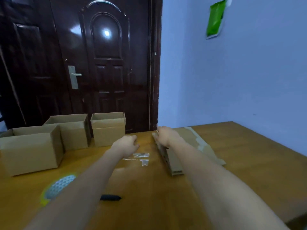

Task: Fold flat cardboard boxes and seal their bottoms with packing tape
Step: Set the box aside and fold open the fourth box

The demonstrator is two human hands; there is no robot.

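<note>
Two bare forearms run from the bottom edge of the frame up toward its middle. No sleeve shows on either one; both are uncovered from the lower edge to the wrist. Neither wrist carries a watch, band or bracelet, and no glove covers the left hand (pixel 126 144) or the right hand (pixel 167 134). No ring can be made out, though both hands are small and somewhat blurred. The left arm enters from the lower left, the right arm from the lower right, and the right one looks broader where it meets the bottom edge. The fingers are too blurred to describe.
</note>
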